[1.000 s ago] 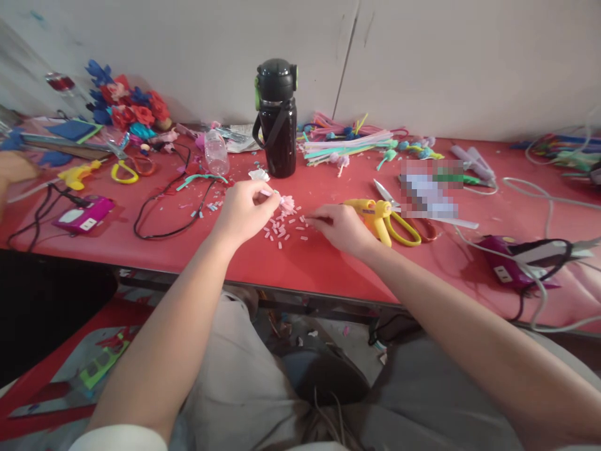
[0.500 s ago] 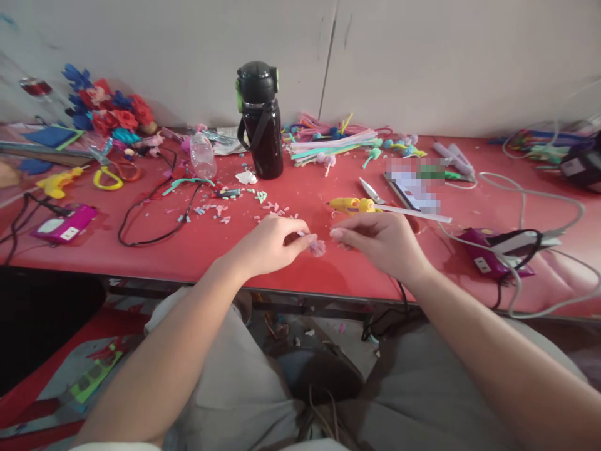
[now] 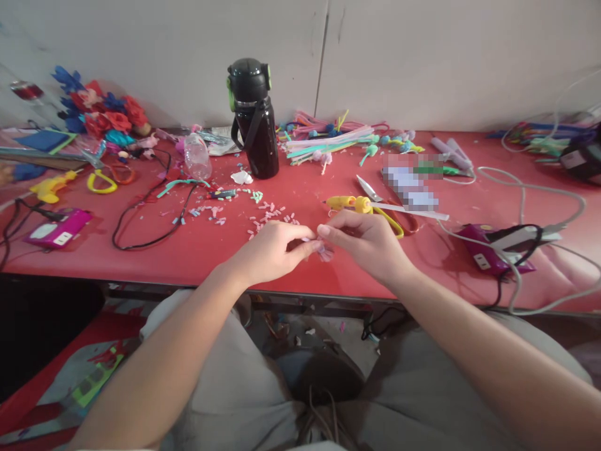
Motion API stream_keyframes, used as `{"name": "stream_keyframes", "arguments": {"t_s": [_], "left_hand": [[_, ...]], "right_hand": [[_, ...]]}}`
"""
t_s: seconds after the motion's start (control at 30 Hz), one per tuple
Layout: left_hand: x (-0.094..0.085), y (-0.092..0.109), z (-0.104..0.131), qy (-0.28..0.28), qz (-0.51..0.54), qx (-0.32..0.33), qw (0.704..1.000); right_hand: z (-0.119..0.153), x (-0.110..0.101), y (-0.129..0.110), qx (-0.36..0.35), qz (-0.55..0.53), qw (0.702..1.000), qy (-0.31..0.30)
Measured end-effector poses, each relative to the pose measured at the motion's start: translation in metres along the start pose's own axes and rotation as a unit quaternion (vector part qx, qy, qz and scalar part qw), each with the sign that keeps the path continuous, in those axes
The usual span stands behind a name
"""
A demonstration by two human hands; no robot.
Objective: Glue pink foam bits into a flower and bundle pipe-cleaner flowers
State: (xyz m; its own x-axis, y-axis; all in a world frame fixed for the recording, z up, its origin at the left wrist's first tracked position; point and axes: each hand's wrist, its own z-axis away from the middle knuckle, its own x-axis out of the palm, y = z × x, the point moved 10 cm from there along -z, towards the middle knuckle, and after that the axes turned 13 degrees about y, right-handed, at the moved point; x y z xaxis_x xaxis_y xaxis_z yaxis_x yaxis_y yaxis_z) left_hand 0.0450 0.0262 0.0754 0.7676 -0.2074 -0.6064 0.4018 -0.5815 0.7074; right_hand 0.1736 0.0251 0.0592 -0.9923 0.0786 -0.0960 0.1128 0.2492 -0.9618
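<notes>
Between thumb and fingers, my left hand (image 3: 277,250) pinches a small pale purple tufted piece (image 3: 325,252) over the front of the red table (image 3: 197,263). My right hand (image 3: 369,241) is closed in a pinch right beside it, its fingertips at the piece's upper edge. What the right fingers hold, if anything, is too small to make out. Just beyond the hands lie many short pink cut bits (image 3: 270,215). A yellow glue gun (image 3: 342,202) with a long whitish glue stick (image 3: 413,212) lies behind my right hand, next to scissors (image 3: 394,222) with yellow and red handles.
A black bottle (image 3: 258,138) stands at the back, with a clear plastic bottle (image 3: 198,158) to its left. Bundled pipe cleaners (image 3: 328,145) lie along the wall. Magenta power strips (image 3: 61,228) with loose cables sit at both sides. Paper flowers (image 3: 103,113) are back left.
My right hand has moved left, and its fingertips now meet those of my left hand at the purple piece. The view has shifted slightly, and more of the scissors shows.
</notes>
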Motion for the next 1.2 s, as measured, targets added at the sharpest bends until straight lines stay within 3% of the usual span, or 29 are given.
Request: {"name": "stream_keyframes", "arguments": {"t_s": [0.1, 0.4, 0.53, 0.8, 1.0, 1.2], "left_hand": [[-0.001, 0.004, -0.001, 0.007, -0.002, 0.011, 1.0], [-0.001, 0.015, 0.0, 0.006, 0.019, 0.063, 0.998], [-0.005, 0.023, 0.0, 0.016, 0.056, 0.089, 0.994], [-0.01, 0.012, -0.002, 0.039, -0.007, 0.078, 0.996], [-0.008, 0.007, -0.001, 0.032, -0.019, 0.07, 0.997], [-0.015, 0.004, -0.002, 0.071, -0.055, 0.071, 0.993]], "right_hand": [[0.001, 0.002, 0.001, 0.008, -0.012, 1.0, -0.017], [0.007, 0.018, -0.001, 0.009, 0.016, 0.987, -0.161], [0.007, 0.02, -0.004, 0.0, 0.026, 0.981, -0.19], [0.001, 0.004, -0.01, 0.0, 0.053, 0.994, -0.1], [0.008, 0.003, -0.013, -0.009, 0.064, 0.991, -0.118], [0.002, -0.018, -0.005, 0.002, 0.068, 0.997, -0.027]]}}
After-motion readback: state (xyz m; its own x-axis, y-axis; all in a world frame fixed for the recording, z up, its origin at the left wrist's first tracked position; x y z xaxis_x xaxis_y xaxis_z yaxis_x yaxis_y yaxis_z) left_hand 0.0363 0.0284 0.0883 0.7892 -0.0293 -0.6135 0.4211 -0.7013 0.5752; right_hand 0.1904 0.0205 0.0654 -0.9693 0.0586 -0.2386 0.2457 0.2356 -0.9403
